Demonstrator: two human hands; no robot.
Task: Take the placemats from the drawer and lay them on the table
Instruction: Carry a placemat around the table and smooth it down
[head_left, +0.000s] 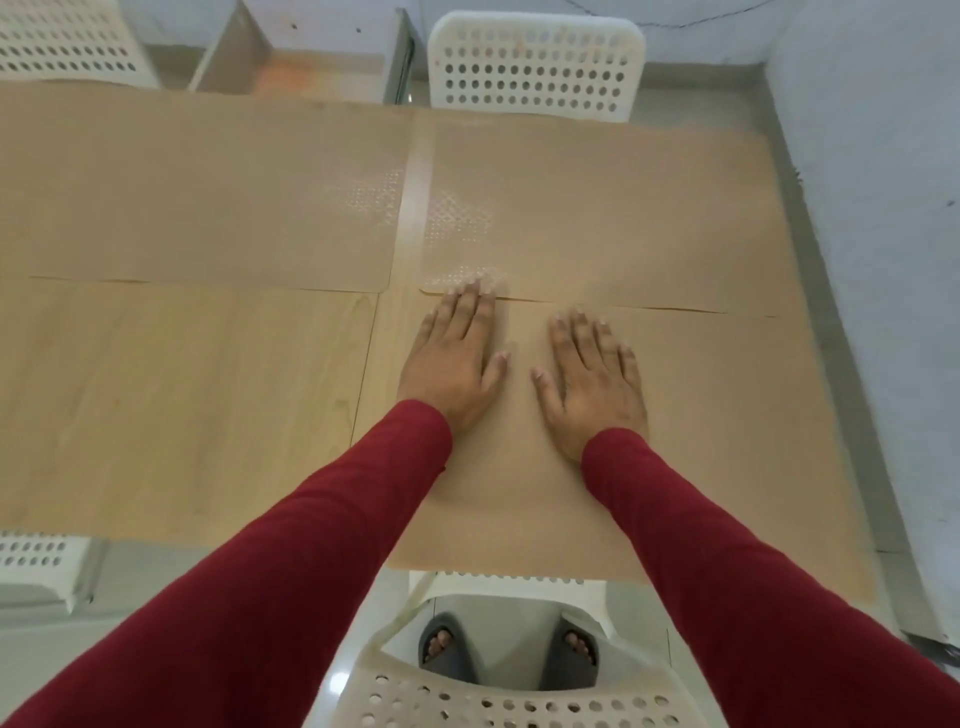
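Note:
Three tan placemats lie flat on the light wooden table (182, 395). One placemat (197, 192) covers the far left, another (613, 208) the far right, and a third (727, 426) the near right in front of me. My left hand (452, 364) and my right hand (592, 379) rest palm down on the near right placemat, fingers spread, holding nothing. The fingertips of my left hand touch the near edge of the far right placemat. The near left quarter of the table shows bare wood.
A white perforated plastic chair (535, 62) stands at the far side, another (67, 41) at the far left, one (493, 696) right below me, and one (36, 561) at the near left. An open drawer or cabinet (311, 57) sits beyond the table. A wall (883, 208) runs close along the right.

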